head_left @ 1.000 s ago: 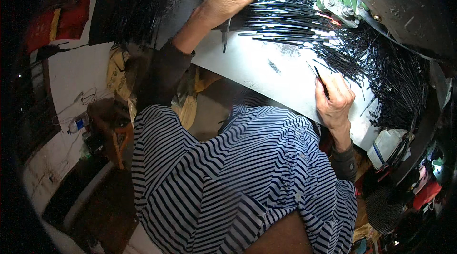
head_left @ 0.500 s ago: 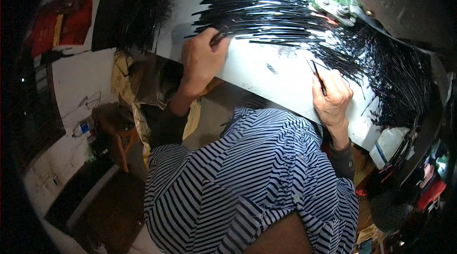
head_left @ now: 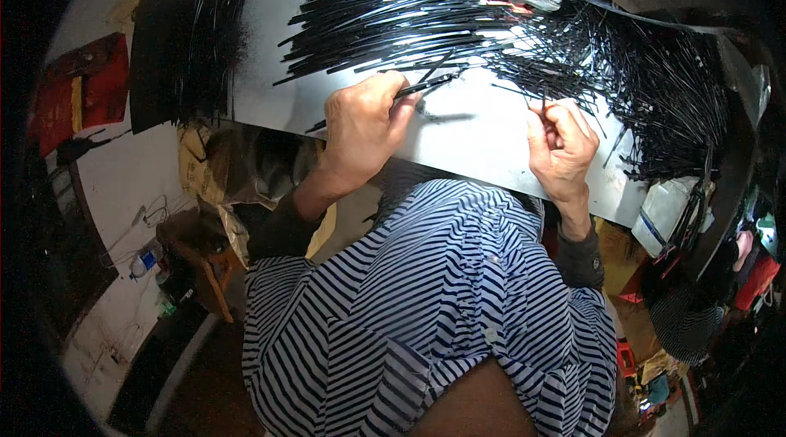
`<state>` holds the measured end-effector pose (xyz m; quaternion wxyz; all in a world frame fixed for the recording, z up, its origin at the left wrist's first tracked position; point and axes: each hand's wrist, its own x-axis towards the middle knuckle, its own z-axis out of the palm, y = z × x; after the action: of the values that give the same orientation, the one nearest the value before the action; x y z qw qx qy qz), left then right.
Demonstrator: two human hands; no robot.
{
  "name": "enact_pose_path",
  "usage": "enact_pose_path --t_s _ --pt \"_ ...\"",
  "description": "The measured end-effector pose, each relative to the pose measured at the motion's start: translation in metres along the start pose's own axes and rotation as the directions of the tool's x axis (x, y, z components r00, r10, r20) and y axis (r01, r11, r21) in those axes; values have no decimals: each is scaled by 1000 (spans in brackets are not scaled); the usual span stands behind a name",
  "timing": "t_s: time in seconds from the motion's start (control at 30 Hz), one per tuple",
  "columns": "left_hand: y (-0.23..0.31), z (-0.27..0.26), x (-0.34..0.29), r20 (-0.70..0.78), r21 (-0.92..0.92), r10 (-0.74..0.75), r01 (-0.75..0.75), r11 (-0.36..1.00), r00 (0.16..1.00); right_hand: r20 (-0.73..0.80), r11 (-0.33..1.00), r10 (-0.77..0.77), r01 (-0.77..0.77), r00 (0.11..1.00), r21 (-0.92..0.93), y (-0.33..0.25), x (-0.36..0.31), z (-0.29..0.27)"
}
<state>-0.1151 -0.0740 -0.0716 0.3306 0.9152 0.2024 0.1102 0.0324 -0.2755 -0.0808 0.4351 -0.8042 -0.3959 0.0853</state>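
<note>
Left hand [head_left: 364, 126]: closed around thin, straight black rods [head_left: 426, 85]
Right hand [head_left: 565, 142]: curled; cannot tell its grip
Pale flat worktop [head_left: 483, 146]: beneath both hands
Layered black rod row [head_left: 385, 20]: on worktop, beyond left hand
Creased tan sack [head_left: 199, 171]: dark markings, unreadable

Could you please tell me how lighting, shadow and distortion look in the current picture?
Head view: harsh light whitens the tabletop near the right hand and streaks the black rods with glare; head view again: grey shadow beside the left hand, black corners, bent outer edges.
</note>
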Motion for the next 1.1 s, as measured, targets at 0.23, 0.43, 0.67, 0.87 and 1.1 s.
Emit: enact_pose_path --t_s 0.23,0.43,0.67,0.87,1.1 --pt "-5 6 8 35 233 169 -172 957 985 -267 960 24 52 963 276 25 -25 -27" --pt "-10 11 9 -71 230 157 -137 963 985 -365 891 178 7 914 453 36 -58 -45" --pt "-1 2 14 -221 83 100 -84 993 970 -417 933 223 -69 881 354 16 -64 7" --pt "-19 -36 32 -235 -19 -108 106 994 966 255 644 -437 103 863 758 -54 -13 119" --pt "-3 -8 59 -199 17 273 -275 961 941 233 600 309 -379 922 705 -23 -5 46"
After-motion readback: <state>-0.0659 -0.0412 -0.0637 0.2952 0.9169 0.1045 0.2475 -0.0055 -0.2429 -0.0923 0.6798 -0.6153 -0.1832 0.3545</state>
